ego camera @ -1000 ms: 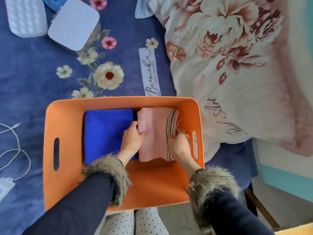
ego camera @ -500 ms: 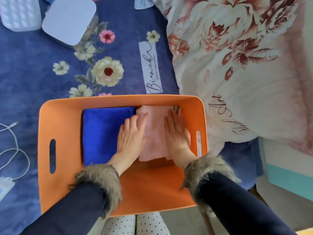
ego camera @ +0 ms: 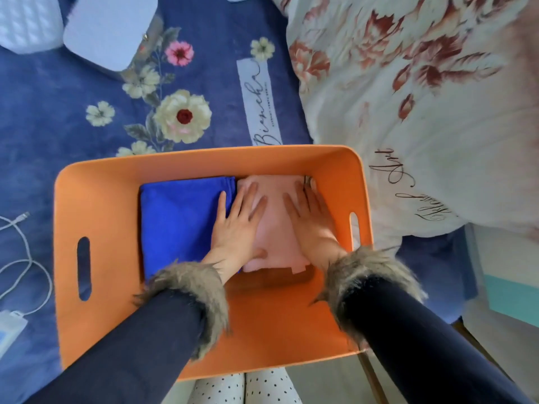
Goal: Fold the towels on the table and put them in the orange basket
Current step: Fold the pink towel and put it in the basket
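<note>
While we've got the blue towel [ego camera: 180, 225] and pink towel [ego camera: 275, 228] side by side in the orange basket [ego camera: 96, 199], left hand [ego camera: 236, 228] and right hand [ego camera: 312, 225] press flat, fingers straight, gripping nothing. Risk IMO: lifting off w/ a drag pulls the pink fold open, esp. the loose near edge.

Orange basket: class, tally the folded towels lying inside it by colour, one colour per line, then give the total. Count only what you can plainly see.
Blue towel: 1
Pink towel: 1
Total in the orange basket: 2

Both lie flat side by side, blue to the left. The left hand and right hand press flat on the pink one, so anything beneath it is hidden.
</note>
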The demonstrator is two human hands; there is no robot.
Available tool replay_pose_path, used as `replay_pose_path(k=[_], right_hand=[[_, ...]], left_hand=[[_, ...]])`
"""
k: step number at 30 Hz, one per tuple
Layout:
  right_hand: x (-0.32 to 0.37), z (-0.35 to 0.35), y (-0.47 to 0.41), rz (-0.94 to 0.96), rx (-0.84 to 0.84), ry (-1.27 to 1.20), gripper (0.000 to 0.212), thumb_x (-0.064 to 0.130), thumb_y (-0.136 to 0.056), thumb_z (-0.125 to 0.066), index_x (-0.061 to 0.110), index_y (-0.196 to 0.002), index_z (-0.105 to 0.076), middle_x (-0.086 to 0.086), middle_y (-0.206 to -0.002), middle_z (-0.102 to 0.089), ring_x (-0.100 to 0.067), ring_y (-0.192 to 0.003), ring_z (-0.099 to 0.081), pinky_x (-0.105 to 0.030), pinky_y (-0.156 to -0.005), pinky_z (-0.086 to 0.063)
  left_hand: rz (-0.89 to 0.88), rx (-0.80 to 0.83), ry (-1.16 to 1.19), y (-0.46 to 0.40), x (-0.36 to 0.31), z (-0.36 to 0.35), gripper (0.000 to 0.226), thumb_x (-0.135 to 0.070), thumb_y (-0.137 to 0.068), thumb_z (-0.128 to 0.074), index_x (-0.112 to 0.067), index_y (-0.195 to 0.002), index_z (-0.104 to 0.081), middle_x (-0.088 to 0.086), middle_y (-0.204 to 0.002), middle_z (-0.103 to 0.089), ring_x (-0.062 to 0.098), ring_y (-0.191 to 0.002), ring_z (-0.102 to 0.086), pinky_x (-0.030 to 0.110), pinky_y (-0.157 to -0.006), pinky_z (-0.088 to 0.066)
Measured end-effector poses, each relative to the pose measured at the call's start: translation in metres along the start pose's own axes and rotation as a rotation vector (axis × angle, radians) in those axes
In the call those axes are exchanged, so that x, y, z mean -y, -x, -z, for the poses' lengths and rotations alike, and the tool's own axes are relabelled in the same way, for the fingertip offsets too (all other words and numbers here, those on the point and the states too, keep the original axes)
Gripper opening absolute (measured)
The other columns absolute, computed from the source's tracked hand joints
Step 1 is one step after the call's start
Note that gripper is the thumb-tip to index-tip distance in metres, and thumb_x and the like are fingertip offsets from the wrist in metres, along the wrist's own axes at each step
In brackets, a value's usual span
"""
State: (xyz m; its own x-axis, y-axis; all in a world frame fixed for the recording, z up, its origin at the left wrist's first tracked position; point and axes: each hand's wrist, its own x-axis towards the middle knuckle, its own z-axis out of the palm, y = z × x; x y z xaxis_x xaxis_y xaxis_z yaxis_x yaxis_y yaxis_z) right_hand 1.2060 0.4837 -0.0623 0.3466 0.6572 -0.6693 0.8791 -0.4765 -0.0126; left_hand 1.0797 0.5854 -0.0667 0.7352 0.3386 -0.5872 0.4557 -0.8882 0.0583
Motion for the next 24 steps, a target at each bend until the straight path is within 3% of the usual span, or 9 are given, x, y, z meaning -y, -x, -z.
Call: replay_pose_path(k=[2,4,6,10,14,19,24], right_hand=[[0.004,0.010,0.015,0.012,0.025,-0.047,0.069,0.017,-0.097,-0.034,0.016,-0.148,0.012,-0.013,-0.156,0.016,-0.032,-0.144,0.013,-0.042,-0.117,0.006],[0.008,0.020,0.037,0.026,-0.047,-0.115,0.079,0.015,-0.091,-0.047,0.015,-0.149,0.005,-0.013,-0.157,0.008,-0.030,-0.145,0.002,-0.040,-0.116,-0.006],[0.009,0.035,0.061,-0.003,-0.150,-0.270,0.075,0.018,-0.090,-0.049,0.014,-0.149,-0.004,-0.009,-0.158,-0.003,-0.027,-0.144,-0.012,-0.037,-0.112,-0.021],[0.007,0.073,0.117,-0.035,-0.279,-0.476,0.066,0.022,-0.092,-0.049,0.015,-0.148,-0.015,-0.002,-0.155,-0.018,-0.027,-0.135,-0.030,-0.036,-0.108,-0.027],[-0.009,0.103,0.177,-0.147,-0.471,-0.579,0.057,0.029,-0.094,-0.048,0.021,-0.146,-0.026,-0.002,-0.144,-0.040,-0.026,-0.126,-0.043,-0.035,-0.093,-0.040],[-0.031,0.112,0.278,-0.395,-0.643,-0.578,0.056,0.038,-0.095,-0.048,0.017,-0.144,-0.030,-0.005,-0.141,-0.045,-0.025,-0.124,-0.046,-0.035,-0.098,-0.040],[-0.015,0.082,0.358,-0.671,-0.741,-0.673,0.055,0.036,-0.095,-0.047,0.018,-0.145,-0.030,-0.002,-0.142,-0.043,-0.022,-0.128,-0.043,-0.035,-0.102,-0.037]], left_hand=[[-0.020,-0.002,0.141,0.012,0.007,0.007,0.091,-0.057,-0.084,-0.054,-0.026,-0.150,0.001,0.003,-0.156,0.021,0.022,-0.143,0.021,0.049,-0.114,0.008],[0.026,-0.053,0.208,0.034,0.013,0.015,0.075,-0.049,-0.091,-0.048,-0.025,-0.150,-0.010,0.004,-0.158,0.014,0.022,-0.144,0.016,0.045,-0.116,0.004],[0.092,-0.092,0.266,0.055,0.014,0.034,0.065,-0.045,-0.095,-0.043,-0.021,-0.149,-0.016,0.007,-0.158,0.009,0.023,-0.145,0.012,0.045,-0.117,0.001],[0.115,-0.226,0.446,0.094,-0.001,0.088,0.055,-0.036,-0.097,-0.043,-0.014,-0.145,-0.029,0.010,-0.157,-0.012,0.025,-0.145,-0.009,0.041,-0.116,-0.015],[-0.084,-0.306,0.422,0.125,-0.018,0.128,0.050,-0.032,-0.097,-0.044,-0.013,-0.142,-0.035,0.006,-0.151,-0.029,0.019,-0.140,-0.025,0.033,-0.112,-0.024],[-0.362,-0.377,0.436,0.156,-0.052,0.182,0.042,-0.027,-0.096,-0.046,-0.014,-0.136,-0.045,0.003,-0.137,-0.048,0.019,-0.128,-0.042,0.029,-0.105,-0.029],[-0.669,-0.358,0.384,0.178,-0.098,0.207,0.040,-0.026,-0.097,-0.044,-0.018,-0.136,-0.045,0.001,-0.135,-0.049,0.020,-0.125,-0.045,0.031,-0.104,-0.033]])
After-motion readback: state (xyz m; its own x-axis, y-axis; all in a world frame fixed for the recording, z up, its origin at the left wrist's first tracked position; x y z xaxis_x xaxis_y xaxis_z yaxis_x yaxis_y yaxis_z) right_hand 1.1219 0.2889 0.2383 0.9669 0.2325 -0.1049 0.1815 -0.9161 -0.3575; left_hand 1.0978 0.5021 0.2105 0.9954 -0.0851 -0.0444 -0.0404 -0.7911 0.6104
